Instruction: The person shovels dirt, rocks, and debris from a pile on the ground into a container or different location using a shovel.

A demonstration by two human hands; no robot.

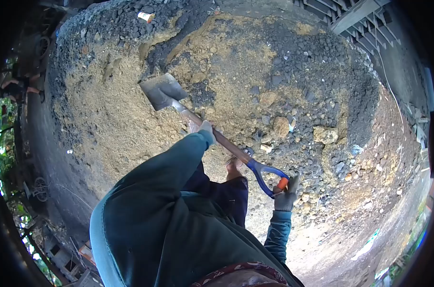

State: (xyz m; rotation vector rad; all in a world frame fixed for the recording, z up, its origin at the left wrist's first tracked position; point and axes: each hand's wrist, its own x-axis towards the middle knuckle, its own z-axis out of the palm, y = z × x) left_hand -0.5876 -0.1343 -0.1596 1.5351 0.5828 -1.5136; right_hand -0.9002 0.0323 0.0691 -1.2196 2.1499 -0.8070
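Note:
A shovel [198, 119] slants across the middle of the head view, its flat metal blade [162, 91] at the upper left, over the brown gravelly soil [121, 105]. My left hand [206, 127], in a pale glove, is closed round the wooden shaft a little behind the blade. At the other end, my right hand [287, 195] wears a dark grey glove and grips the blue D-shaped handle [260, 173] at its orange crossbar. Part of the right hand's fingers is hidden behind the handle. The blade carries no visible heap of soil.
My foot [234, 165] stands on the soil below the shaft. Larger stones [325, 135] and dark gravel [293, 52] lie to the right. A white cup [146, 17] sits at the top. Slatted wood [360, 16] borders the upper right; another person's legs [33, 90] show far left.

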